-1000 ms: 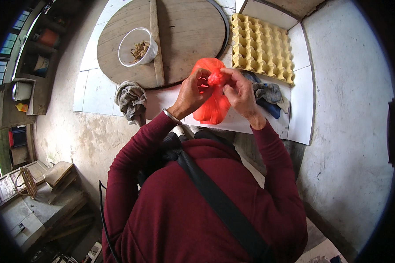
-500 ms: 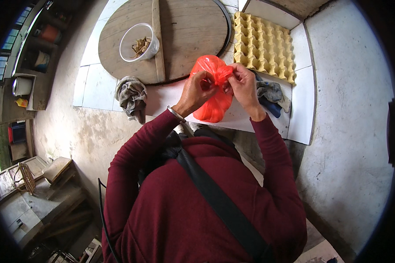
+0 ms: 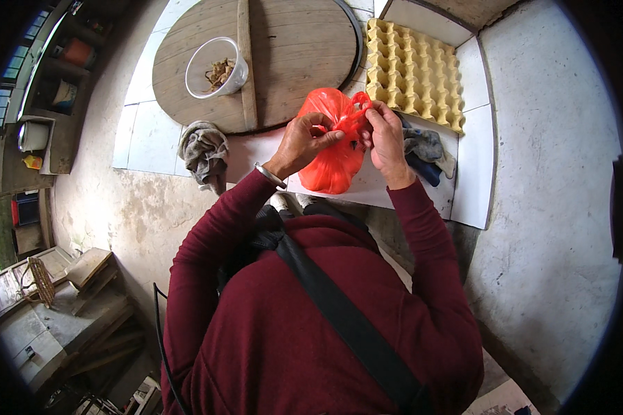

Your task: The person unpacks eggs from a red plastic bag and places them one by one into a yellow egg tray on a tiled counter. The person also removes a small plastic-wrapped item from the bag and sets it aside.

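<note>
A full red plastic bag [image 3: 331, 169] rests near the front edge of the white tiled counter, its neck gathered at the top. My left hand [image 3: 303, 142] pinches the gathered neck from the left, thumb pointing inward. From the other side, my right hand [image 3: 386, 135] grips a twisted end of the bag between thumb and fingers, and a small loop of red plastic stands up beside them. What the bag contains is hidden.
Behind the bag lies a round wooden lid [image 3: 294, 52] bearing a clear plastic tub [image 3: 237, 79] with brown dried pieces. A yellow egg tray [image 3: 415, 69] is at the back right. Grey rags [image 3: 204, 155] hang over the front edge; a dark cloth [image 3: 426, 146] lies right.
My right hand has turned slightly and drawn the bag's end into a visible loop. The left thumb now lies straighter along the neck. The bag stays in place.
</note>
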`<state>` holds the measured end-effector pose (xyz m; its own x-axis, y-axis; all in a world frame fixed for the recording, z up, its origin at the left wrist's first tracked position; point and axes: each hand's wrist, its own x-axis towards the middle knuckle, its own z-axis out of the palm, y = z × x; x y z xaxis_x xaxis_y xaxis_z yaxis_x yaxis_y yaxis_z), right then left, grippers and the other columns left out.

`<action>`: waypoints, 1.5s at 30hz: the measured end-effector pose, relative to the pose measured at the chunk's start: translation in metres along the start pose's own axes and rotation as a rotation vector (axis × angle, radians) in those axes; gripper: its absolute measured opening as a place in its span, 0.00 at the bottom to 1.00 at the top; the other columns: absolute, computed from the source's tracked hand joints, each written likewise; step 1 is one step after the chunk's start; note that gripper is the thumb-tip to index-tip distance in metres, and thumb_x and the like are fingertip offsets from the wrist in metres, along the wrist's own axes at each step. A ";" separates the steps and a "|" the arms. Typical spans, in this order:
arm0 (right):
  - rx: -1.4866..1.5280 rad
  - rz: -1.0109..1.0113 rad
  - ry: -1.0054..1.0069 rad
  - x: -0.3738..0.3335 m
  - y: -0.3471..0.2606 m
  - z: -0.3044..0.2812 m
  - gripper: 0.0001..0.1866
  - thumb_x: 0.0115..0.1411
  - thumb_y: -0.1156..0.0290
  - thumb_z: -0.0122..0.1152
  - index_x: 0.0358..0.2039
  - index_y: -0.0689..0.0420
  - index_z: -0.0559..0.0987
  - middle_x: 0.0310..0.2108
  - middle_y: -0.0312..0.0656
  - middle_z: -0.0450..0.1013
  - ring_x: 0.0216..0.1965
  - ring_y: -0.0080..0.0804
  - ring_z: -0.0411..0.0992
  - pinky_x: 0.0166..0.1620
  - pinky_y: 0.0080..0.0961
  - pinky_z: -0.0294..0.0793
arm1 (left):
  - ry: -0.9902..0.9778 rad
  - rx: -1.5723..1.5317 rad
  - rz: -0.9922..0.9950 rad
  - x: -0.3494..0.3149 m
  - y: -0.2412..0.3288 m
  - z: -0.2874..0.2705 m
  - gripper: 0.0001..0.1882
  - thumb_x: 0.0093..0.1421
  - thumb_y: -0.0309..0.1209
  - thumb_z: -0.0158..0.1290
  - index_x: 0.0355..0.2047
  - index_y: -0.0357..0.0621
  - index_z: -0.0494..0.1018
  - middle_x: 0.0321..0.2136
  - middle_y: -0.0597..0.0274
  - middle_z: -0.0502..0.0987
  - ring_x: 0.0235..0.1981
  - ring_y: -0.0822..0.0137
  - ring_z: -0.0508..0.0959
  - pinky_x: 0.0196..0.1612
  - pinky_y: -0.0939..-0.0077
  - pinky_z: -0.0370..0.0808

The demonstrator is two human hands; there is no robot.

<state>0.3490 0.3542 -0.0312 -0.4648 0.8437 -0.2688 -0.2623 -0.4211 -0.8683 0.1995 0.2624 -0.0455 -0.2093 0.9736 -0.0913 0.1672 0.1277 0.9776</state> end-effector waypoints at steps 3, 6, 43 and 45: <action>-0.211 -0.183 -0.181 -0.002 -0.006 0.006 0.04 0.58 0.74 0.49 0.33 0.57 0.72 0.21 0.28 0.65 0.16 0.11 0.57 0.18 0.10 0.55 | 0.044 0.058 0.115 0.001 0.002 -0.001 0.14 0.51 0.34 0.58 0.29 0.35 0.71 0.24 0.60 0.74 0.27 0.74 0.74 0.32 0.77 0.72; -0.322 -0.263 -0.375 0.001 -0.013 0.003 0.05 0.57 0.75 0.50 0.34 0.59 0.72 0.20 0.27 0.65 0.16 0.11 0.56 0.19 0.08 0.55 | 0.057 -0.119 0.225 0.001 0.009 0.002 0.11 0.53 0.30 0.56 0.33 0.35 0.71 0.27 0.60 0.74 0.30 0.73 0.74 0.37 0.77 0.72; -0.791 -0.533 -0.046 -0.022 -0.009 -0.008 0.09 0.56 0.70 0.58 0.30 0.64 0.75 0.18 0.32 0.71 0.20 0.14 0.64 0.24 0.14 0.65 | -0.021 -0.030 0.005 0.003 0.015 -0.015 0.11 0.59 0.33 0.49 0.34 0.36 0.72 0.25 0.70 0.73 0.26 0.80 0.70 0.32 0.85 0.68; -0.720 -0.404 -0.134 -0.022 -0.011 -0.007 0.10 0.57 0.68 0.56 0.28 0.63 0.74 0.18 0.32 0.69 0.21 0.14 0.63 0.26 0.14 0.65 | -0.054 -0.012 0.001 0.008 0.011 -0.019 0.14 0.61 0.37 0.47 0.30 0.36 0.72 0.23 0.70 0.73 0.25 0.79 0.70 0.32 0.84 0.69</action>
<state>0.3674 0.3428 -0.0185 -0.5594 0.8181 0.1331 0.1526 0.2595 -0.9536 0.1815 0.2685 -0.0321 -0.1570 0.9825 -0.1003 0.1555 0.1249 0.9799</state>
